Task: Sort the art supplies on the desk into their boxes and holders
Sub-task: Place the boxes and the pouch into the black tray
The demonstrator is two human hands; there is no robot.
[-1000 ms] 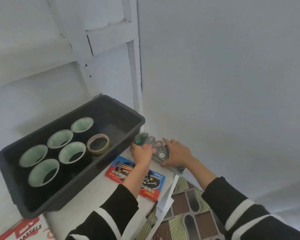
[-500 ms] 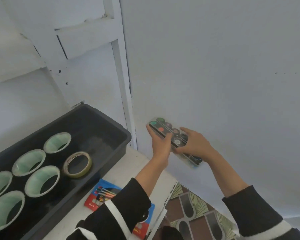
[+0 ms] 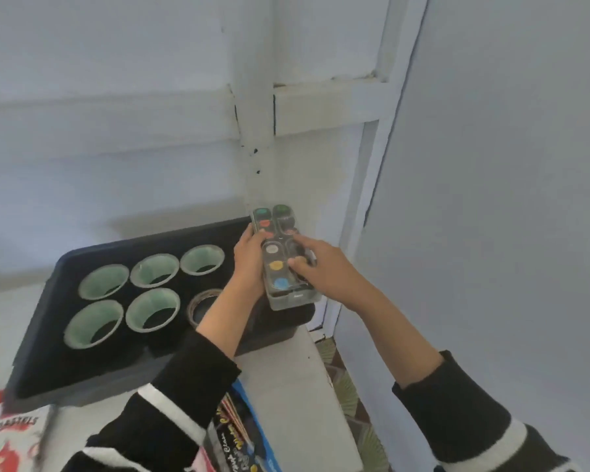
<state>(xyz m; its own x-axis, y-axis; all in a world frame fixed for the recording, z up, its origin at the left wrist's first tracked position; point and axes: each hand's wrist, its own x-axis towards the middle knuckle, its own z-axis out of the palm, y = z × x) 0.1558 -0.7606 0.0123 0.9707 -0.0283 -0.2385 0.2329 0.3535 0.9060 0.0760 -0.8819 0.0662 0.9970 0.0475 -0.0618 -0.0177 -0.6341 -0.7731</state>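
A clear plastic watercolour paint palette (image 3: 279, 267), with round colour pans in two rows, hangs over the right end of the black tray (image 3: 41, 338). My left hand (image 3: 251, 257) grips its left edge. My right hand (image 3: 321, 267) grips the right edge, its fingers curled over the top. Inside the tray lie several green-lined tape rolls (image 3: 154, 310) and one brown tape roll (image 3: 201, 303), partly hidden by my left forearm.
A red and blue colour pencil box (image 3: 239, 434) lies on the white desk (image 3: 297, 393) under my left sleeve. A pastels box (image 3: 11, 434) sits at the bottom left. The wall and a white frame stand close behind. Patterned floor shows at the desk's right edge.
Both hands lifted the palette off the desk and carried it left, over the tray's right end. The palette turned lengthwise, away from me.
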